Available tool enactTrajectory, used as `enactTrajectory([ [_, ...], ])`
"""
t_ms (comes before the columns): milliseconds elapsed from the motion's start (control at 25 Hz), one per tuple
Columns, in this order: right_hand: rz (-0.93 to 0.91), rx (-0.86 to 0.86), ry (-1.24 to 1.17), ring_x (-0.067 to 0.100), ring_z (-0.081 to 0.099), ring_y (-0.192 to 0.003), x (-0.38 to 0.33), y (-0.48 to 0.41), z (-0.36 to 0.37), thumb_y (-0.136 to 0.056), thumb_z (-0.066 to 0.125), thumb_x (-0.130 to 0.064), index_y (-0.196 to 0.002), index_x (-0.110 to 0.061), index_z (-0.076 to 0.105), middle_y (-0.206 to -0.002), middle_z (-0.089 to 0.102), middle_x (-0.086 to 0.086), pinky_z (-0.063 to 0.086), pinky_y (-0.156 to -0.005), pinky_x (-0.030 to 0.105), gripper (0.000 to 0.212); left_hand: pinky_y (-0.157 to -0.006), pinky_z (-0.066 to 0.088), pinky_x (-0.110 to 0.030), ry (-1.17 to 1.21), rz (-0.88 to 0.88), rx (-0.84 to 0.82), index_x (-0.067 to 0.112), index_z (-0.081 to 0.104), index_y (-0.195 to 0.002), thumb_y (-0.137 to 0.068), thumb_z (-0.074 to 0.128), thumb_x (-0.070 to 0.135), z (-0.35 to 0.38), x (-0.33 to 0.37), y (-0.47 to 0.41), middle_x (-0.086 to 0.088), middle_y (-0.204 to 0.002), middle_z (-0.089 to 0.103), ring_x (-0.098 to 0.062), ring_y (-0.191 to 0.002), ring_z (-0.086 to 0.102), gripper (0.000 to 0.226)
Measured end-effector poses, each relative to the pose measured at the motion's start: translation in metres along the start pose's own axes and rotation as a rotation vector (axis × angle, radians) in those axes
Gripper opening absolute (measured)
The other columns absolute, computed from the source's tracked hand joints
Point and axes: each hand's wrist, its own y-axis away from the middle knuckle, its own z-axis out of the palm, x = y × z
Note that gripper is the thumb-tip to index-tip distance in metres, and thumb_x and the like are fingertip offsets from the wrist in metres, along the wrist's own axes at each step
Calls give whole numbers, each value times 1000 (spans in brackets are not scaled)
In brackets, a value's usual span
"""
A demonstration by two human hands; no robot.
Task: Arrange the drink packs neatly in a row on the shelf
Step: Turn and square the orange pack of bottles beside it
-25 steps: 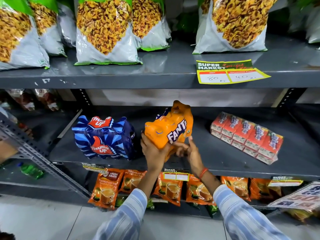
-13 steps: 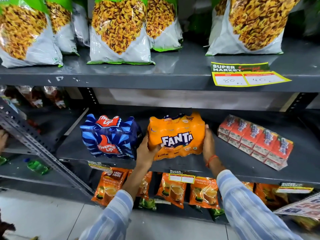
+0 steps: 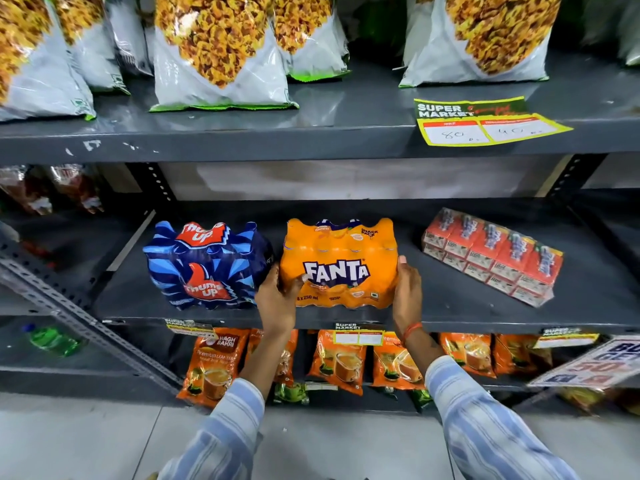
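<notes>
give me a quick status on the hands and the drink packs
Both hands, left and right, clamp the Fanta pack, upright on the shelf beside the Thums Up pack. Red carton pack lies skewed. Nothing blocking.

Both hands, left hand [image 3: 277, 299] and right hand [image 3: 407, 292], clasp the upright Fanta pack [image 3: 339, 265] beside the Thums Up pack [image 3: 207, 265].

Both arms in striped sleeves reach forward and up, the left hand [image 3: 277, 299] cupped with fingers curled and thumb forward in a closed grip, the right hand [image 3: 407, 292] held upright, palm inward, fingers pressed flat, an orange thread around its wrist.
</notes>
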Motion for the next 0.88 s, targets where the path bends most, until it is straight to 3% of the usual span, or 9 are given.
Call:
enactTrajectory([
  [120, 25, 37, -2, 27, 56, -115, 2, 0, 2, -72, 39, -72, -100, -28, 54, -126, 56, 12, 46, -101, 51, 54, -90, 55, -46, 7, -11, -4, 5, 56, -119, -77, 71, 34, 0, -1, 2, -15, -110, 70, -26, -102, 66, 53],
  [200, 29, 54, -2, 27, 56, -113, 2, 3, 3, -74, 39, -69, -94, -29, 55, -123, 57, 13, 45, -101, 50, 47, -92, 54, -46, 0, 1, 2, 6, 54, -123, -78, 70, 33, -1, -4, 5, -14, -113, 69, -25, -105, 65, 54],
  [440, 26, 54, -27, 23, 57, -105, 7, 1, -1, -95, 39, -45, -114, -9, 55, -120, 60, 13, 46, -86, 34, 44, -94, 53, -42, 10, 32, 13, 7, 53, -124, -80, 68, 31, -2, -4, 7, -14, -117, 66, -25, -109, 62, 53],
  [720, 40, 5, -19, 26, 57, -112, 9, -2, -2, -95, 38, -48, -109, -18, 54, -123, 59, 12, 46, -92, 37, 37, -93, 52, -43, -19, 52, 82, 4, 53, -122, -81, 67, 28, -2, 1, 11, -17, -118, 66, -30, -110, 62, 50],
  [800, -10, -6, 54, 27, 55, -114, 5, -5, -7, -95, 38, -45, -109, -15, 53, -122, 58, 13, 45, -95, 40, 36, -108, 40, -45, -19, 140, 118, 5, 35, -138, -86, 60, 30, 4, 16, 25, -19, -140, 47, -32, -130, 45, 63],
  [880, -143, 13, 141, 23, 52, -115, -7, -12, -19, -97, 41, -34, -114, -9, 52, -123, 54, 15, 42, -99, 38, 31, -118, 19, -42, -83, 254, 119, 9, 8, -146, -89, 48, 41, 20, 41, 38, -15, -157, 15, -27, -145, 15, 77],
])
